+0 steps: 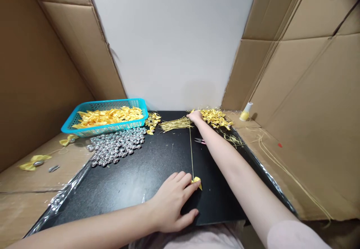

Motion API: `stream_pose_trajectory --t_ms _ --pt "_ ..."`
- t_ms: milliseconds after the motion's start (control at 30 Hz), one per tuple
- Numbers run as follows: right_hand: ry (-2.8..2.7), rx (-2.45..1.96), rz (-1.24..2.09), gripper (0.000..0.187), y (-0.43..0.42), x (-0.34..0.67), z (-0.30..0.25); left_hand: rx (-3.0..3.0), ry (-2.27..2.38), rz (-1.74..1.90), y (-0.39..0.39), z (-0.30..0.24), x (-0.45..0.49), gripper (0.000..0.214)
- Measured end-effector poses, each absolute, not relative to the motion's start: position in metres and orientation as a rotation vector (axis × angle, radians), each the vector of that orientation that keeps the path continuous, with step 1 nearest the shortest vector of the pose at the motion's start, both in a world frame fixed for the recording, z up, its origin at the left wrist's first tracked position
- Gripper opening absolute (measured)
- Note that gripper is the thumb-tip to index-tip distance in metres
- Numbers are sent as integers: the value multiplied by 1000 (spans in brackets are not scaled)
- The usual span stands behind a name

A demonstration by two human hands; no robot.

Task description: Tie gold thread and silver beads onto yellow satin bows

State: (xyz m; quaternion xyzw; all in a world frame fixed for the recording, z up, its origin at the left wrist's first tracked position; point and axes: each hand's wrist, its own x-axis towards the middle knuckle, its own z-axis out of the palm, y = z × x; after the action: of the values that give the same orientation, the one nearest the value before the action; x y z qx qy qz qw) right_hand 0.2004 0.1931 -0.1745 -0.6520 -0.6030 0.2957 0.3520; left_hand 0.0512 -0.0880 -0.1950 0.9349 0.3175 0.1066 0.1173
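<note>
A yellow ribbon bow (pixel 197 182) lies on the black tabletop near the front. My left hand (pixel 174 200) is flat beside it, fingers stretched out, the index fingertip resting on the bow and the thumb apart. From the bow a thin gold cord (pixel 191 151) runs straight away from me to my right hand (pixel 196 117), whose fingers are closed at its far end. Just left of that hand is a bundle of gold cords (pixel 176 124). Behind and right of it sits a pile of finished-looking yellow bows (pixel 215 117). The right fingertips are partly hidden.
Small pink-handled scissors (pixel 200 141) lie beside my right forearm. At the left are a blue basket (pixel 104 131) of yellow bows and many silver beads (pixel 118 144). A thread cone (pixel 246 112) stands right, near loose cord clippings (pixel 233 140). Cardboard walls flank the table.
</note>
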Motion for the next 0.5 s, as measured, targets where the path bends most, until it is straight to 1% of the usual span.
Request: stream_pose_trajectory --t_ms 133,233,300,433,500 --pt "-1713 -1858 660 35 190 193 -172 2745 923 334 -86 -197 51 56" --pt "-1865 -1889 549 34 183 187 -171 2751 930 369 -86 -197 49 56" --pt "-2002 -1829 463 30 175 182 -171 2759 922 417 -85 -197 48 53" --pt "-2373 -1538 336 15 159 168 -172 2772 821 480 -85 -197 48 38" --pt "-2516 -1435 276 14 154 161 -172 2777 789 490 -84 -197 48 34"
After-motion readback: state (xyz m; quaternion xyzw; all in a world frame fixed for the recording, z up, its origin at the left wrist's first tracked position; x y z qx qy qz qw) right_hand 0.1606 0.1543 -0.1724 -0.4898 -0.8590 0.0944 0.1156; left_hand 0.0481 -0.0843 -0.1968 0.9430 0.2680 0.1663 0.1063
